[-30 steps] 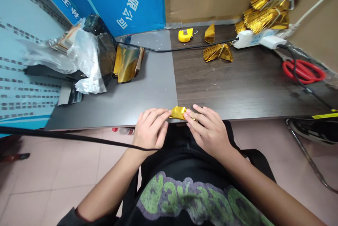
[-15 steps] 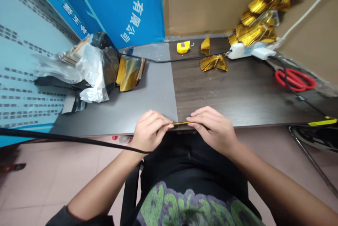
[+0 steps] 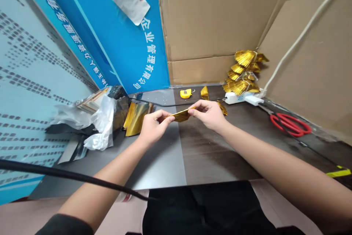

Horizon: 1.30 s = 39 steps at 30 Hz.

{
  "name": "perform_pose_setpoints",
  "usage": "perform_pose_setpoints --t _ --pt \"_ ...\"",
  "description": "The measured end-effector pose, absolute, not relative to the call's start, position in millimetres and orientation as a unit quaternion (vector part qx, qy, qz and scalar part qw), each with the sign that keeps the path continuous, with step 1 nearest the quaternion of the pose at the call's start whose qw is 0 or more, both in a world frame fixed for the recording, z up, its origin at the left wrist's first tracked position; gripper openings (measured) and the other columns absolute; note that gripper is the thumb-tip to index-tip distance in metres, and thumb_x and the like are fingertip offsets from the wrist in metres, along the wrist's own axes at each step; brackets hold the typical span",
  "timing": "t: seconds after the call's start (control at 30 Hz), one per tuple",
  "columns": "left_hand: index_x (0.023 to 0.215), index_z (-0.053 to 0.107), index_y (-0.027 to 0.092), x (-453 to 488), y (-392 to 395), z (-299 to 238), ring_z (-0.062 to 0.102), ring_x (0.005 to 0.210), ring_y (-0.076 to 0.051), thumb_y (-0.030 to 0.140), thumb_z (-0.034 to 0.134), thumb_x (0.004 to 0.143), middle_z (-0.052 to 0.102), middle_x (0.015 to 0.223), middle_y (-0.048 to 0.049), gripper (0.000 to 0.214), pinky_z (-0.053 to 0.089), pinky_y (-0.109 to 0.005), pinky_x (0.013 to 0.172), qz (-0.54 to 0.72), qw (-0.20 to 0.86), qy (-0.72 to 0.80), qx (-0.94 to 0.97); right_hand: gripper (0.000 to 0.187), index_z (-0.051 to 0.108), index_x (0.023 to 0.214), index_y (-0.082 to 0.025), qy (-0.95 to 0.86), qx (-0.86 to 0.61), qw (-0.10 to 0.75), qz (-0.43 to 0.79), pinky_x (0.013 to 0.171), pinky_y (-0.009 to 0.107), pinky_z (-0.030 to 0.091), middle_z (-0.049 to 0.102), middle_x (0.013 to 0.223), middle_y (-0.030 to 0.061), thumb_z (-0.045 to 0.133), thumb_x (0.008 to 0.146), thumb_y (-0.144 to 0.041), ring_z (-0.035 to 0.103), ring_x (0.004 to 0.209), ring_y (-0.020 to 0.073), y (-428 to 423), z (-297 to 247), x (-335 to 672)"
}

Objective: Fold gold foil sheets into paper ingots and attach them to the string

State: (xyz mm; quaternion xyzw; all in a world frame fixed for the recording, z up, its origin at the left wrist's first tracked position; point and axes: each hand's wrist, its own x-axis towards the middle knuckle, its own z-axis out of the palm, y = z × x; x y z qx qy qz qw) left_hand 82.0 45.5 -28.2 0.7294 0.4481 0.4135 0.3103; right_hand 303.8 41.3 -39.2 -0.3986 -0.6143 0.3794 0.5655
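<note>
Stretched between my two hands is a piece of gold foil paper (image 3: pixel 182 116), held above the desk with its thin edge toward me. My left hand (image 3: pixel 155 127) pinches its left end between thumb and fingers. At the other end, my right hand (image 3: pixel 207 114) pinches it the same way. A stack of gold foil sheets (image 3: pixel 134 119) lies just left of my left hand. Behind my right hand, a pleated gold foil piece (image 3: pixel 222 109) is partly hidden, and a small folded gold piece (image 3: pixel 204 92) lies farther back.
A yellow tape measure (image 3: pixel 186 93) sits at the back of the desk. Pleated gold fans (image 3: pixel 242 70) are stacked by a white power strip (image 3: pixel 238 98). Red-handled scissors (image 3: pixel 291 125) lie right. Crumpled plastic wrapping (image 3: pixel 103 121) is at left. A black cable (image 3: pixel 82 178) crosses the near left.
Both hands have moved from the desk's front edge forward over the desk, still holding the gold foil paper. Its face now shows more. The camera view has tilted up.
</note>
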Motion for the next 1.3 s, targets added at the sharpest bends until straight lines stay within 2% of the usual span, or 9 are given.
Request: perform_pose_setpoints --t 0.17,0.5,0.6,0.7,0.83,0.97,1.07,1.17,1.3 --pt "0.071 0.068 0.015 86 57 -49 0.047 0.057 -0.010 0.049 0.069 0.077 0.063 0.061 -0.0008 0.034 0.035 -0.022 0.055 0.409 0.339 0.452 0.717 0.051 0.065 0.069 -0.018 -0.614 -0.408 0.562 0.376 0.060 0.032 0.053 0.073 0.071 0.0060 0.081 0.067 -0.066 0.063 0.061 0.0160 59 -56 302" --pt "0.071 0.063 0.015 86 55 -59 0.054 0.060 -0.011 0.063 0.072 0.077 0.062 0.064 -0.0017 0.049 0.040 -0.022 0.059 0.363 0.424 0.432 0.709 0.048 0.071 0.073 -0.018 -0.630 -0.419 0.543 0.364 0.058 0.031 0.053 0.071 0.068 0.0053 0.072 0.079 -0.066 0.063 0.060 0.0171 52 -67 310" --pt "0.085 0.066 0.015 88 57 -54 0.058 0.061 -0.012 0.076 0.062 0.079 0.064 0.065 -0.0022 0.062 0.045 -0.024 0.061 0.356 0.455 0.410 0.706 0.045 0.072 0.073 -0.018 -0.636 -0.413 0.559 0.336 0.058 0.031 0.052 0.072 0.070 0.0052 0.072 0.081 -0.063 0.062 0.060 0.0167 51 -68 311" --pt "0.113 0.062 0.016 94 64 -46 0.060 0.055 -0.014 0.085 0.050 0.080 0.067 0.066 -0.0021 0.077 0.046 -0.025 0.057 0.305 0.575 0.381 0.656 0.042 0.073 0.073 -0.020 -0.642 -0.395 0.585 0.298 0.061 0.031 0.053 0.072 0.072 0.0049 0.071 0.083 -0.060 0.064 0.064 0.0170 51 -67 312" --pt "0.118 0.058 0.016 106 70 -36 0.065 0.054 -0.014 0.077 0.061 0.080 0.072 0.072 -0.0051 0.072 0.043 -0.022 0.050 0.170 0.700 0.399 0.567 0.039 0.073 0.073 -0.021 -0.656 -0.354 0.623 0.237 0.068 0.033 0.054 0.070 0.077 0.0054 0.070 0.086 -0.058 0.065 0.072 0.0176 53 -64 319" --pt "0.118 0.062 0.014 112 70 -36 0.057 0.047 -0.008 0.061 0.080 0.073 0.065 0.065 0.0003 0.068 0.035 -0.017 0.043 0.191 0.743 0.387 0.512 0.033 0.075 0.074 -0.022 -0.687 -0.312 0.624 0.203 0.066 0.033 0.054 0.069 0.077 0.0046 0.072 0.087 -0.052 0.064 0.069 0.0159 55 -60 328" --pt "0.125 0.062 0.014 108 71 -39 0.050 0.044 -0.004 0.059 0.088 0.065 0.061 0.060 0.0039 0.079 0.031 -0.015 0.042 0.240 0.747 0.371 0.497 0.027 0.076 0.075 -0.022 -0.716 -0.291 0.599 0.210 0.064 0.031 0.054 0.072 0.071 0.0035 0.072 0.089 -0.045 0.065 0.065 0.0152 55 -58 332" --pt "0.125 0.062 0.013 103 73 -44 0.053 0.049 -0.004 0.056 0.093 0.057 0.062 0.062 0.0033 0.086 0.038 -0.015 0.047 0.275 0.727 0.368 0.510 0.016 0.077 0.080 -0.021 -0.736 -0.293 0.565 0.232 0.061 0.028 0.055 0.075 0.071 0.0030 0.073 0.087 -0.035 0.067 0.062 0.0150 55 -58 335" --pt "0.103 0.065 0.011 100 75 -54 0.059 0.051 -0.007 0.056 0.093 0.058 0.066 0.065 0.0001 0.069 0.045 -0.017 0.050 0.271 0.685 0.382 0.558 0.013 0.078 0.087 -0.020 -0.748 -0.312 0.521 0.267 0.062 0.028 0.058 0.078 0.080 0.0046 0.076 0.083 -0.032 0.072 0.067 0.0169 55 -60 337"
